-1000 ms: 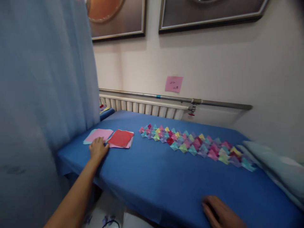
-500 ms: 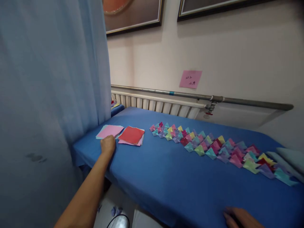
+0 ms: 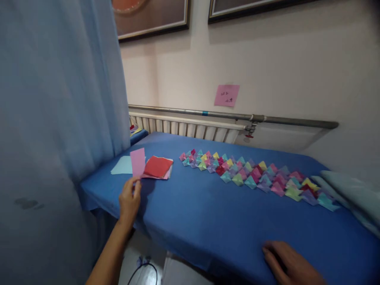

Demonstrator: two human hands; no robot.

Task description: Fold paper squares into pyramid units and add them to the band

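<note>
My left hand (image 3: 130,198) pinches the lower edge of a pink paper sheet (image 3: 137,161), which stands raised above the blue cloth. Behind and left of the sheet lies a stack with light blue paper (image 3: 122,165) on top. Just to its right is a stack topped by red paper (image 3: 158,166), with pink edges below. My right hand (image 3: 289,261) rests near the front edge at the lower right, its fingers curled and slightly apart, holding nothing visible. Folded paper pieces (image 3: 237,179) in many colours lie in slanting rows across the middle and right.
A blue cloth (image 3: 190,206) covers the table. A blue curtain (image 3: 59,118) hangs at the left. Along the wall run a metal pipe (image 3: 178,111) and a radiator (image 3: 166,126). Pale green fabric (image 3: 353,194) lies at the right end. A pink note (image 3: 227,95) is on the wall.
My left hand has lifted the pink sheet off the left stack, showing light blue paper beneath. More of my right hand is now in view. The whole view has shifted a little.
</note>
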